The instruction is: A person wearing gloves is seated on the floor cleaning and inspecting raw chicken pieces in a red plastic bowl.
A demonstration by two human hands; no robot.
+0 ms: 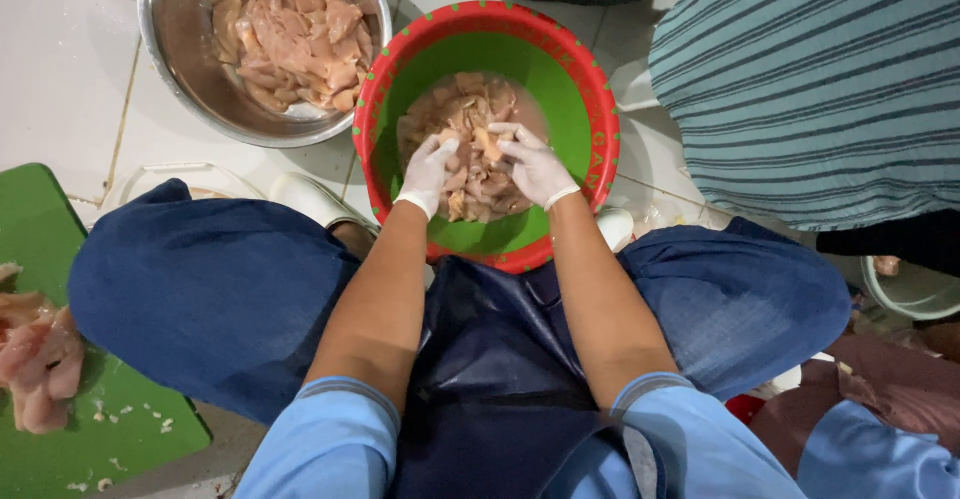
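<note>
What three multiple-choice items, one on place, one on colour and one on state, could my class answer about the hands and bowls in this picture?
1. Where are both gloved hands?
A in the steel bowl
B in the green basin
C on the cutting board

2. What colour is the basin's rim?
A red
B blue
C white

3. How does the left hand meet the meat?
A hovers above
B fingers grip pieces
C lies flat beside

Key: B, left hand and right hand sit in the green basin; A, the rim shows red; B, fingers curl around meat pieces.

Glossy white tiled floor (60, 79), brightly lit
</note>
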